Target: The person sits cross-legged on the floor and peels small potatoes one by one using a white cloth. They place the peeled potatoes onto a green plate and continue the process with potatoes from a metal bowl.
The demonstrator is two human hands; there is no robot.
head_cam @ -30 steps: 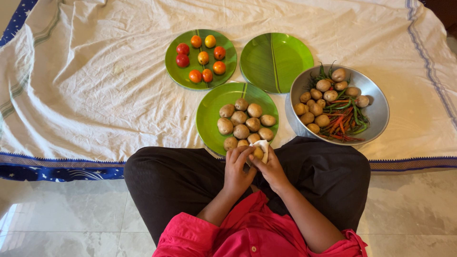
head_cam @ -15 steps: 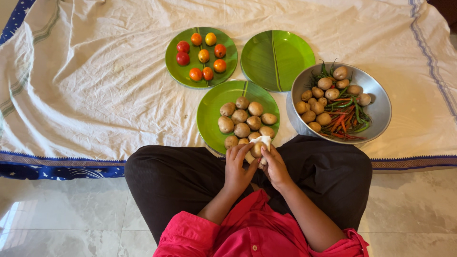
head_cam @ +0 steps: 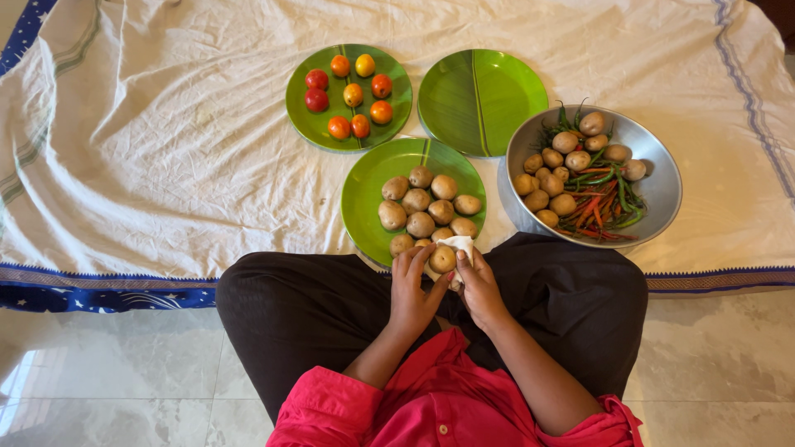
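Left hand pinches potato, right hand presses cloth on it (turn potato, wipe every side).

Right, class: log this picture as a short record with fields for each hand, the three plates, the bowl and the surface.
left hand: holds a small potato
right hand: presses a white cloth to that potato
near plate: green, potatoes
far-left plate: green, red and orange tomatoes
far-right plate: green, nothing on it
bowl: steel; potatoes, green and red chillies
surface: cream sheet, blue edge
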